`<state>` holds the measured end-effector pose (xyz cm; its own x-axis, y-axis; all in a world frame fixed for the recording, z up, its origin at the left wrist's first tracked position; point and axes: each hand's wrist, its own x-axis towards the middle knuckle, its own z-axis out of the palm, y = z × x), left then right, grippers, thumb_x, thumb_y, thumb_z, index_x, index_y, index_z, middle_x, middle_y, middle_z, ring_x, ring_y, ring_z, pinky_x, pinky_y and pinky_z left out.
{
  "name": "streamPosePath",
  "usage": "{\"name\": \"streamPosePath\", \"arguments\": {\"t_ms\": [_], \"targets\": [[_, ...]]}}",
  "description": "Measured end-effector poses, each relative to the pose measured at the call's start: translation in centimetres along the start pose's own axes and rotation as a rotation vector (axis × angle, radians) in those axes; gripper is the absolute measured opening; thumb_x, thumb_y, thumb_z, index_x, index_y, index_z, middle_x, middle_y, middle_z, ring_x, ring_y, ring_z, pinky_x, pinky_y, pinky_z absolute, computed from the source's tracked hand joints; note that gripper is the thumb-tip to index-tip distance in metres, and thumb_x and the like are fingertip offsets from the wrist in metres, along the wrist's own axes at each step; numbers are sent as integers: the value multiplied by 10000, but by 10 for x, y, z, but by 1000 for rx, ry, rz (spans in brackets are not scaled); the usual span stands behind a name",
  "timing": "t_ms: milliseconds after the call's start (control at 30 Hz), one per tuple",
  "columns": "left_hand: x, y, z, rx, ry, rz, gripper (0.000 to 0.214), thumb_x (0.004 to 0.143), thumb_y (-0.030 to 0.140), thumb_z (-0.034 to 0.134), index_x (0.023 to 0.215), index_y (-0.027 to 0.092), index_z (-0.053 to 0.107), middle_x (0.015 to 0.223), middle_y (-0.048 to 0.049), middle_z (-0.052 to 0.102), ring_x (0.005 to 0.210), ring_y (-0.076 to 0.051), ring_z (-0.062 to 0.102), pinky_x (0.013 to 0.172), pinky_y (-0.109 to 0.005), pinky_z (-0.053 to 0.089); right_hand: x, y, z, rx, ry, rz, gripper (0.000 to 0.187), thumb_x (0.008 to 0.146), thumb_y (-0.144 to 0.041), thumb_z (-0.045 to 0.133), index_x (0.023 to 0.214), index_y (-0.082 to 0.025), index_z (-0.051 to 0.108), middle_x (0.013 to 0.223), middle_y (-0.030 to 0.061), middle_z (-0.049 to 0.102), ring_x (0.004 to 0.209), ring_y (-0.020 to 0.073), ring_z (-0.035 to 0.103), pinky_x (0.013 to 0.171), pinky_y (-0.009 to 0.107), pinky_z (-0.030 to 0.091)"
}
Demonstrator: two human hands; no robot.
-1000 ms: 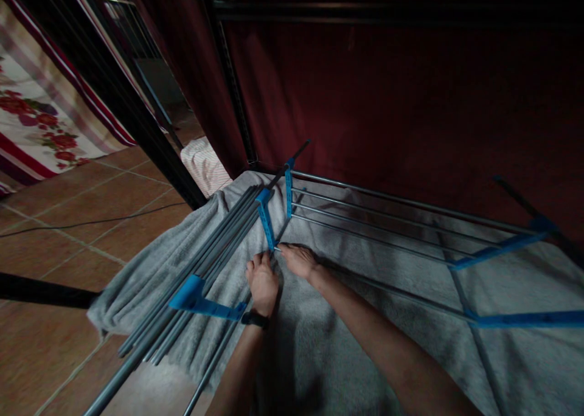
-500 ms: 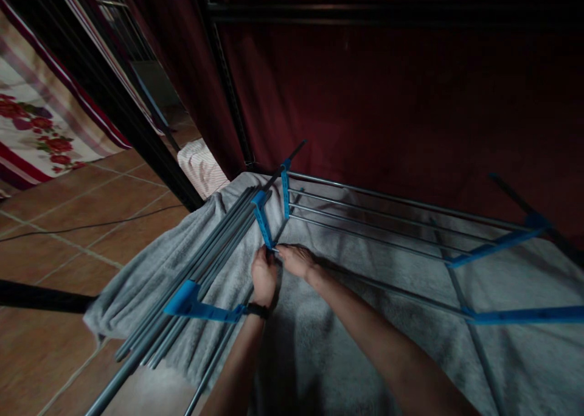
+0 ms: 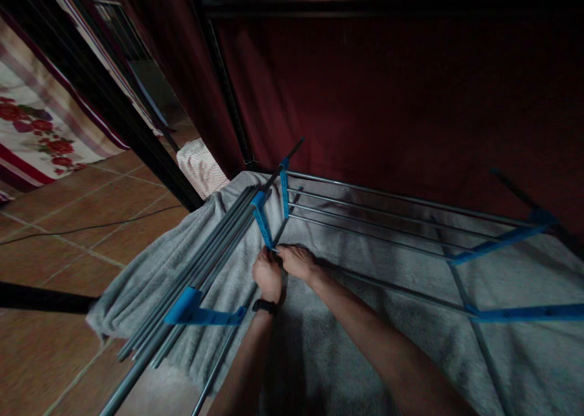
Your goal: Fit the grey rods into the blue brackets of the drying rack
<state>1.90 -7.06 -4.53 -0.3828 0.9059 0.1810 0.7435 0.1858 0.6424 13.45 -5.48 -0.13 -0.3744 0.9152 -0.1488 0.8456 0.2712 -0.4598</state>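
A metal drying rack [image 3: 374, 206] with blue plastic brackets stands in front of me. A grey towel [image 3: 337, 343] lies under its rods and hangs over the left side. My left hand [image 3: 268, 275], a dark band at the wrist, is closed around the lower end of a blue bracket [image 3: 263, 224] and the rod there. My right hand [image 3: 297, 261] lies right beside it with fingers curled onto the same rod, over the towel. The two hands touch at the fingertips.
The rack's folded left wing [image 3: 201, 270] slopes down toward me. A dark red curtain [image 3: 387, 100] hangs close behind. At left lie a brown tiled floor [image 3: 68, 221] with a thin cable [image 3: 91, 226], a black post [image 3: 137, 136], a flowered cloth [image 3: 31, 124] and a striped bundle [image 3: 201, 166].
My left hand has slid up toward the blue bracket's lower end and closed on it. The right hand has stayed in place. The view has drifted slightly.
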Motion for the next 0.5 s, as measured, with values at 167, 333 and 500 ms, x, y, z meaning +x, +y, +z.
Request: {"name": "streamPosePath", "arguments": {"t_ms": [167,333,500], "targets": [[-1,3,-1,-6,-2,-47,393,1032,207,499,1325,75,726,1123,-231,787,965,-297,766,823,-363,543,-2,0,0,-22,1,12,421,1096,-266,352,1389,-281,653,1281,76,779,1182,244,728,1010,373,526],[3,-1,-6,-41,-25,-38,366,1028,264,542,1287,101,745,1142,-225,785,981,-312,762,839,-383,542,-2,-2,-1,-41,21,-2,418,1107,-267,343,1413,-264,627,1258,87,774,1129,231,731,979,372,546],[5,-7,-8,-99,-62,3,367,1042,303,519,1290,112,710,1178,-212,764,1037,-300,733,873,-384,522,-33,5,7,-5,259,-24,437,1061,-304,510,1484,-219,581,1389,127,690,1277,270,635,1104,423,504]]}}
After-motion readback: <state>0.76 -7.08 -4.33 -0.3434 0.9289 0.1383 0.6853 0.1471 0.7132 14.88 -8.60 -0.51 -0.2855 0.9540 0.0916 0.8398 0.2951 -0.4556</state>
